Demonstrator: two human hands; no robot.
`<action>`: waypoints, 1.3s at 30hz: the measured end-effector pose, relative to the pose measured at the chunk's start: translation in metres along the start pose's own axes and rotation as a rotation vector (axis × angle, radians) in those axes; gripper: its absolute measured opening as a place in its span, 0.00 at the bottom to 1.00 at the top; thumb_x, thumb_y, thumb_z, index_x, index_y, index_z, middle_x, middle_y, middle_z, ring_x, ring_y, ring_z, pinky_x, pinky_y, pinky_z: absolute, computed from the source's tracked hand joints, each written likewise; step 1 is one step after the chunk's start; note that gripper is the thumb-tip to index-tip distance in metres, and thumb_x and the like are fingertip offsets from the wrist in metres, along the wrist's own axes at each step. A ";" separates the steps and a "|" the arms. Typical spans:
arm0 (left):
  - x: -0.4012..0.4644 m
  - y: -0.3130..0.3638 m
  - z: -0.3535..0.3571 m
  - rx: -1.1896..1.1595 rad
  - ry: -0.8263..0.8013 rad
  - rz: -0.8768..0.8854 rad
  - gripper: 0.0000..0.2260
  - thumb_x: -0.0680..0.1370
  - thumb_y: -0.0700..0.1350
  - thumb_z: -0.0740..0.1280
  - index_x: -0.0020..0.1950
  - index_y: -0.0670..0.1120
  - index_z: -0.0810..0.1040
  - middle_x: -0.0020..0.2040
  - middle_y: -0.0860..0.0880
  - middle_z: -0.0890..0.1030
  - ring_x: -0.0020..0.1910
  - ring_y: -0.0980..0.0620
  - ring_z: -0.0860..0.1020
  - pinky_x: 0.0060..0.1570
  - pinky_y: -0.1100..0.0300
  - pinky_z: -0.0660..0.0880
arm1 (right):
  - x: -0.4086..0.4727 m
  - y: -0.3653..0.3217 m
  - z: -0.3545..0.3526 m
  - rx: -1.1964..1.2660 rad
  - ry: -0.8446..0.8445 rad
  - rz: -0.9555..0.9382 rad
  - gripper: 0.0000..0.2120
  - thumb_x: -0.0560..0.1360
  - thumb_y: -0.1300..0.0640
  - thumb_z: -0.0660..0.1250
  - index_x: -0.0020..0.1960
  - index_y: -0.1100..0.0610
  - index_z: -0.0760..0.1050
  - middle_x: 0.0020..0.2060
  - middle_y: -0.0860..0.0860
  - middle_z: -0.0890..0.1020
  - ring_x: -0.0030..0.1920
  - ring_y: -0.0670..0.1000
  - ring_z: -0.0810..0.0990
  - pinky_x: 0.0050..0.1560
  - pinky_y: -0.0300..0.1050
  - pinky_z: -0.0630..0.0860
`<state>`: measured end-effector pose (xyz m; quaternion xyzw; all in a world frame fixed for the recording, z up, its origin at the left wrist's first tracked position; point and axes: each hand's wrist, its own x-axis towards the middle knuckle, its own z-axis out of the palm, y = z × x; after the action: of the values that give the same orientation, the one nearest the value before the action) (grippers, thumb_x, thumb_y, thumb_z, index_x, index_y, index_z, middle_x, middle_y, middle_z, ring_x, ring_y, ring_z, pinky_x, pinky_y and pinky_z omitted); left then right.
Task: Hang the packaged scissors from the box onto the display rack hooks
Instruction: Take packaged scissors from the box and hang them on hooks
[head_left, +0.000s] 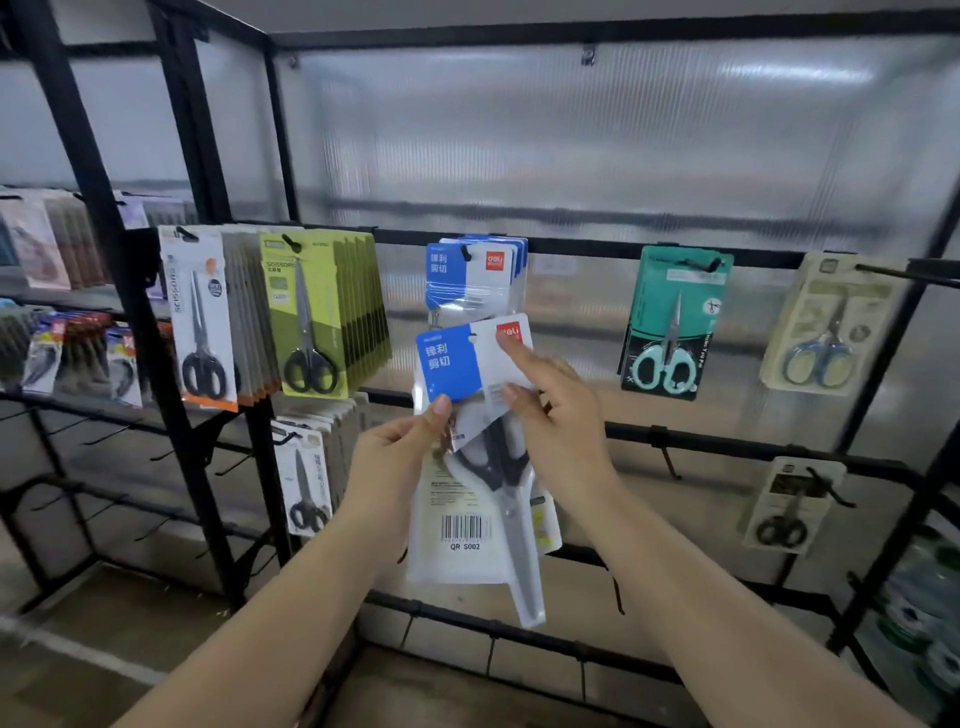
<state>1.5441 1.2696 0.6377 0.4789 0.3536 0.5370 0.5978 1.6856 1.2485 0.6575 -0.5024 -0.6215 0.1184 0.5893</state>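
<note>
Packs (475, 278) hang above hands' scissors pack (470, 364).

Soft, even daylight comes through the translucent ribbed panel (597, 145) behind the rack, with a bright streak of glare at its upper right. Shadows are faint. The wide-angle lens bends the black frame bars (93, 171) outward towards the edges. Motion blur smears the packs at the far left (47, 332) and the right-hand packs (826, 332); the barcode (466, 527) at the centre reads fairly sharp.
</note>
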 end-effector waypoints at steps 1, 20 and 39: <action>0.001 0.004 -0.005 -0.005 0.033 -0.001 0.12 0.65 0.53 0.70 0.37 0.44 0.84 0.39 0.43 0.84 0.38 0.44 0.81 0.47 0.48 0.77 | 0.005 -0.002 0.004 0.001 0.018 -0.018 0.23 0.78 0.67 0.61 0.68 0.48 0.68 0.49 0.48 0.73 0.53 0.46 0.73 0.47 0.25 0.72; 0.016 0.022 -0.057 -0.021 0.156 0.001 0.10 0.71 0.31 0.69 0.48 0.42 0.82 0.50 0.45 0.83 0.42 0.47 0.82 0.35 0.58 0.79 | 0.088 -0.026 0.033 -0.241 0.066 0.061 0.22 0.81 0.62 0.56 0.75 0.58 0.59 0.63 0.56 0.67 0.55 0.44 0.65 0.56 0.36 0.72; 0.002 0.008 -0.070 -0.011 0.147 -0.002 0.15 0.72 0.26 0.65 0.48 0.44 0.82 0.52 0.49 0.83 0.46 0.47 0.82 0.40 0.54 0.77 | 0.017 0.022 0.019 -0.197 -0.037 0.202 0.21 0.77 0.68 0.61 0.68 0.54 0.70 0.56 0.50 0.70 0.49 0.45 0.72 0.54 0.32 0.68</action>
<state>1.4761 1.2843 0.6254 0.4344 0.3940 0.5721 0.5734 1.6839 1.2800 0.6458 -0.6155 -0.5871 0.1249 0.5107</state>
